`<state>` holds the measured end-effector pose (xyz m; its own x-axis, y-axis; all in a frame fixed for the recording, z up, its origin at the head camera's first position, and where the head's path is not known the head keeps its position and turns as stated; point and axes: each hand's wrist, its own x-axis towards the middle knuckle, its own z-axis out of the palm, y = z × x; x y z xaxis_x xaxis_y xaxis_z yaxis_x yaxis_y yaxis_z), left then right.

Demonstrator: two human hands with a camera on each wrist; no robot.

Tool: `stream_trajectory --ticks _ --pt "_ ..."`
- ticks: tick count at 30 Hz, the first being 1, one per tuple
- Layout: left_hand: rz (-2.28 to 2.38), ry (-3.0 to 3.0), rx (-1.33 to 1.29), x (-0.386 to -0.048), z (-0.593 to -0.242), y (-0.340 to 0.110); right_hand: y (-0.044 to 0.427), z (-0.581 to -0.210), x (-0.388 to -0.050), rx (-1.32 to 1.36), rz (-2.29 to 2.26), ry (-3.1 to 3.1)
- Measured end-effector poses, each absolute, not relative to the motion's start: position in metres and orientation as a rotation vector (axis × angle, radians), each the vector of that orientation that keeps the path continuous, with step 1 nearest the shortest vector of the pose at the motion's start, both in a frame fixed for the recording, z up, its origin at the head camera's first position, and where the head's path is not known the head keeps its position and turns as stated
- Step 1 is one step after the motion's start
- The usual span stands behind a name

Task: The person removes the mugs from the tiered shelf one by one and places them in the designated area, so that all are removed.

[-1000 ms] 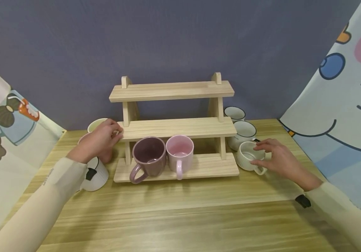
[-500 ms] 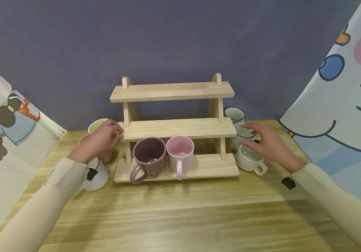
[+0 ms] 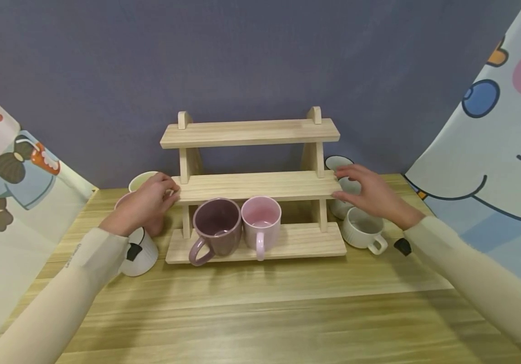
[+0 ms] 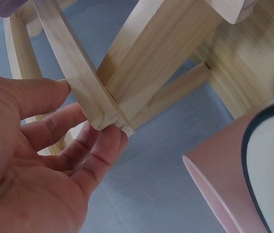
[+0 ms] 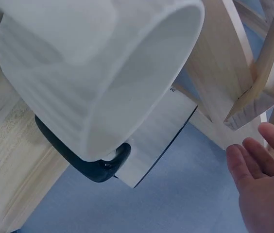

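A three-tier wooden display rack stands on the table against the back wall. My left hand grips the left end of its middle shelf; in the left wrist view the thumb and fingers lie on either side of the shelf end. At the opposite end, my right hand has its thumb and fingers spread around the shelf's corner, the thumb close against it. A gap shows below the shelf end in the right wrist view. On the bottom tier sit a purple mug and a pink mug.
Right of the rack are a small ribbed white cup and dark-rimmed white mugs, partly behind my hand. Left of it stand a yellowish cup, a pink cup and a white mug. Printed cloths hang at both sides.
My right hand has moved left and back, from over the small white cup, past the rimmed mug, to the right end of the middle shelf. My left hand has kept its place.
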<state>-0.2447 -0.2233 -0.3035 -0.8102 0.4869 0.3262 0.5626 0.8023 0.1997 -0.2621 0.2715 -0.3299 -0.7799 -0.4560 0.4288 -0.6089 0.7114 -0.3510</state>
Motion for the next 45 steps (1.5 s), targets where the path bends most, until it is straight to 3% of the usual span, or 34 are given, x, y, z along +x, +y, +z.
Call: stream_trajectory --ticks 18,28,45 --pt "-0.355 -2.678 -0.76 -0.238 -0.303 -0.214 0.271 -0.327 -0.269 0.922 0.69 -2.758" --pt "-0.432 -2.698 -1.015 -0.207 -0.287 -0.169 0.272 -0.327 -0.269 0.906 0.711 -2.77" --pt "-0.366 -2.711 -1.047 -0.193 -0.292 -0.151 0.271 -0.327 -0.271 0.896 0.713 -2.767"
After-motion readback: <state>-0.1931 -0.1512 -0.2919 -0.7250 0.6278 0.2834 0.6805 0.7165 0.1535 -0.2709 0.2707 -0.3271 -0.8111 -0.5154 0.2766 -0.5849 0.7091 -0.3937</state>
